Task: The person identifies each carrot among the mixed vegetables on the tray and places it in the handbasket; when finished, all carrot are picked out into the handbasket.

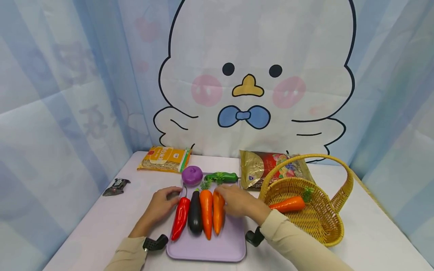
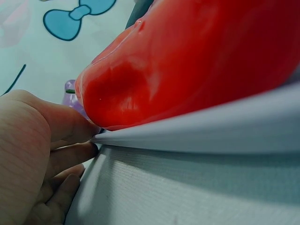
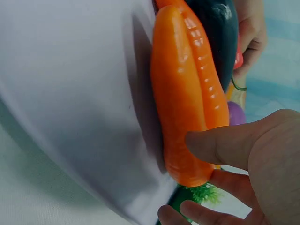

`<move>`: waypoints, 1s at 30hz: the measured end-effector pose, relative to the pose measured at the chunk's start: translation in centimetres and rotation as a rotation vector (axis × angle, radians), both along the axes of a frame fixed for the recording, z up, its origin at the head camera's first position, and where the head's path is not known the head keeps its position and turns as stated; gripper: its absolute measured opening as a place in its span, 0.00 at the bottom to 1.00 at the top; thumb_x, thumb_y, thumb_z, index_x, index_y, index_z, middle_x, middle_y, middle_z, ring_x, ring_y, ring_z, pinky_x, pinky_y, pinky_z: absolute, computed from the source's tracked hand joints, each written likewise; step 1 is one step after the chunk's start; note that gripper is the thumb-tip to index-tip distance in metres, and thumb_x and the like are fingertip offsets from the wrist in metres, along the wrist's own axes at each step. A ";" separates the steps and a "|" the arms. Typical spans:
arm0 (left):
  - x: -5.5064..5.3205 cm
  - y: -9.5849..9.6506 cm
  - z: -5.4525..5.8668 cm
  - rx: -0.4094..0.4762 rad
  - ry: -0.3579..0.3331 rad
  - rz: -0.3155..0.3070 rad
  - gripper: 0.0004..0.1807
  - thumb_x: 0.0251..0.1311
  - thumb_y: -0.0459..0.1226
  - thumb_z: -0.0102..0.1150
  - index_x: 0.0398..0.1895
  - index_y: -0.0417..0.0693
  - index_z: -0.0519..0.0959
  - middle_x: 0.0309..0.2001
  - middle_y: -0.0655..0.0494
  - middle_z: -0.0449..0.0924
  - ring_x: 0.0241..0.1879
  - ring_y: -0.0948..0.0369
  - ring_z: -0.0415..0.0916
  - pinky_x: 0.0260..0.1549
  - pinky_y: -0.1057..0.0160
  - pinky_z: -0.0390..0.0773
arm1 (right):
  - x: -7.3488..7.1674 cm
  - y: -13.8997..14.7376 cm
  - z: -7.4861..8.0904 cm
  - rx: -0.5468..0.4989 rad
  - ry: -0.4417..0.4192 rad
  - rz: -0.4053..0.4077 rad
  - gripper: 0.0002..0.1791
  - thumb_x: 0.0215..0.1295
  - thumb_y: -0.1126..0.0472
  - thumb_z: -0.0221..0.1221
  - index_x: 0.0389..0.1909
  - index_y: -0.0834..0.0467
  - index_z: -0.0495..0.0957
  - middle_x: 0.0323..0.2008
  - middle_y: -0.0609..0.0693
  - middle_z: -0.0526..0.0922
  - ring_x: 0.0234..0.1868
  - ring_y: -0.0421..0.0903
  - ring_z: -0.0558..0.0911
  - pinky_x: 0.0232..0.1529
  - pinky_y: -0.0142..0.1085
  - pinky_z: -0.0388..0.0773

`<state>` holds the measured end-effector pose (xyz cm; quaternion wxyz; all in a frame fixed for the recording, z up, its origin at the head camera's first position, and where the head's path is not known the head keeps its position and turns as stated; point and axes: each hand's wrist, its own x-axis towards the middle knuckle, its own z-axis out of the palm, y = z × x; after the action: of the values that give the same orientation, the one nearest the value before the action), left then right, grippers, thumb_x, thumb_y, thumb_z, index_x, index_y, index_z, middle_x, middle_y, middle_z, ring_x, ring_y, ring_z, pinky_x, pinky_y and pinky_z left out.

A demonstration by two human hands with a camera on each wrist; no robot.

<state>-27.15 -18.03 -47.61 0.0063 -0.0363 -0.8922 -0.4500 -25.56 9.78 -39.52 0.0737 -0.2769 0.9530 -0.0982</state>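
On a lilac tray point(image 1: 222, 252) lie a red chili pepper point(image 1: 181, 218), an eggplant point(image 1: 195, 213), a middle carrot point(image 1: 206, 212) and a right carrot point(image 1: 218, 214), side by side. My left hand point(image 1: 162, 205) is at the tray's left edge beside the pepper; in the left wrist view its fingertips point(image 2: 86, 129) pinch the rim. My right hand point(image 1: 235, 201) holds the right carrot near its leafy end, thumb on top in the right wrist view. A purple onion point(image 1: 192, 175) and a green chili pepper point(image 1: 223, 177) lie at the tray's far end.
A wicker basket point(image 1: 333, 222) with an arched handle stands to the right, with another carrot point(image 1: 289, 204) inside. At the back lie a yellow food packet point(image 1: 164, 159) and a gold-and-red bag point(image 1: 255, 169). A small black packet point(image 1: 116, 187) is at the left.
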 end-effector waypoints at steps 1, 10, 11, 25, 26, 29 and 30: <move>0.0 0.0 0.0 -0.002 0.001 -0.001 0.20 0.65 0.34 0.58 0.60 0.48 0.81 0.63 0.46 0.79 0.70 0.44 0.68 0.70 0.37 0.62 | 0.0 -0.1 -0.1 0.008 0.009 0.003 0.29 0.64 0.67 0.61 0.67 0.57 0.73 0.68 0.54 0.74 0.68 0.59 0.73 0.70 0.52 0.69; 0.0 -0.2 -0.1 0.003 0.004 0.002 0.20 0.66 0.34 0.57 0.60 0.47 0.81 0.63 0.46 0.79 0.70 0.44 0.68 0.70 0.38 0.62 | -0.6 -1.1 -0.6 0.073 0.040 0.009 0.28 0.64 0.70 0.60 0.65 0.51 0.77 0.66 0.53 0.76 0.63 0.59 0.77 0.63 0.53 0.77; 0.0 -0.2 -0.1 0.004 0.001 0.001 0.20 0.66 0.34 0.57 0.60 0.47 0.81 0.63 0.46 0.79 0.70 0.44 0.68 0.70 0.38 0.62 | -0.7 -1.1 -0.6 0.077 0.040 0.013 0.28 0.63 0.71 0.60 0.64 0.51 0.77 0.64 0.53 0.77 0.61 0.57 0.78 0.62 0.52 0.78; -0.2 0.0 -0.1 -0.002 0.002 -0.001 0.20 0.65 0.34 0.58 0.60 0.47 0.81 0.63 0.46 0.79 0.70 0.44 0.68 0.70 0.38 0.62 | -0.8 -0.1 -1.5 0.183 0.044 0.060 0.21 0.62 0.67 0.66 0.56 0.50 0.81 0.42 0.47 0.78 0.40 0.49 0.77 0.44 0.41 0.82; -0.2 0.0 -0.1 -0.003 0.003 -0.003 0.20 0.65 0.34 0.58 0.60 0.47 0.81 0.63 0.46 0.79 0.70 0.44 0.68 0.70 0.38 0.62 | -0.8 0.0 -1.5 0.183 0.043 0.064 0.21 0.62 0.67 0.66 0.56 0.49 0.81 0.41 0.47 0.78 0.40 0.48 0.77 0.44 0.40 0.81; -0.1 -0.1 0.0 -0.003 0.006 -0.006 0.19 0.65 0.34 0.58 0.60 0.47 0.82 0.63 0.46 0.79 0.70 0.44 0.68 0.70 0.38 0.63 | -0.9 0.1 -1.4 0.183 0.027 0.077 0.21 0.62 0.68 0.65 0.55 0.49 0.82 0.39 0.47 0.77 0.37 0.46 0.76 0.43 0.38 0.81; -0.1 -0.1 0.0 0.001 0.012 -0.011 0.19 0.65 0.34 0.59 0.60 0.47 0.82 0.63 0.46 0.79 0.69 0.44 0.68 0.70 0.38 0.63 | -0.9 0.2 -1.3 0.182 0.025 0.083 0.20 0.62 0.69 0.65 0.54 0.49 0.82 0.39 0.46 0.77 0.37 0.46 0.76 0.43 0.37 0.81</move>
<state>-27.29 -18.11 -47.61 0.0092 -0.0437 -0.8918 -0.4503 -26.45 9.98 -40.78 0.0908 -0.3093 0.9466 -0.0049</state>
